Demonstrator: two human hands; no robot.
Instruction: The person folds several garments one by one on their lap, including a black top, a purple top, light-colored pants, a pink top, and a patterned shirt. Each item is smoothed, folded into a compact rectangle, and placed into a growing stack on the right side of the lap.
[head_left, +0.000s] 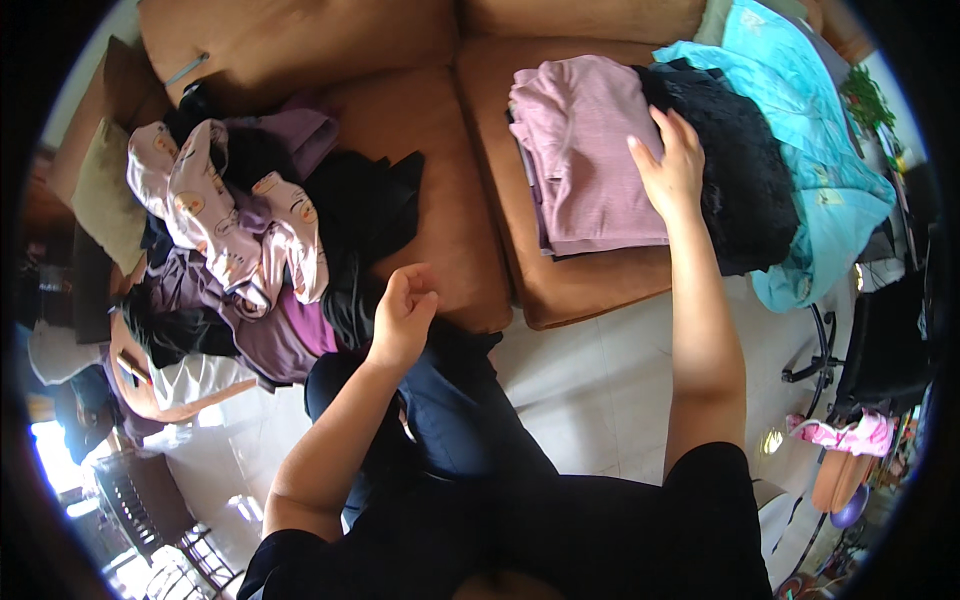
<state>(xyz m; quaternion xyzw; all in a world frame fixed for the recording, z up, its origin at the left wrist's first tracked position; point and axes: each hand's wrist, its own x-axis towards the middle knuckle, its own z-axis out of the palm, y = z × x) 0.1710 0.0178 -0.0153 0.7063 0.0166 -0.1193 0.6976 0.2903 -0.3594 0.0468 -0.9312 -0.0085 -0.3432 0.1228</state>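
My right hand (673, 166), fingers spread, is over the right edge of a neatly folded mauve-pink garment (592, 161); I cannot tell whether it touches the cloth. That garment tops a small stack on the brown sofa's right seat cushion. Beside it lies a folded black fuzzy garment (746, 172). My left hand (405, 315) hovers near the front of the left cushion, fingers loosely curled and holding nothing. To its left is a jumbled heap of clothes, with a pale pink printed garment (214, 214) on top and black (367, 202) and purple (289, 341) pieces around it.
A turquoise cloth (817, 157) drapes over the sofa's right end. An olive cushion (111, 193) leans at the left end. A black office chair (885, 345) stands at right on the tiled floor (607, 375). Another dark chair (146, 495) is at lower left.
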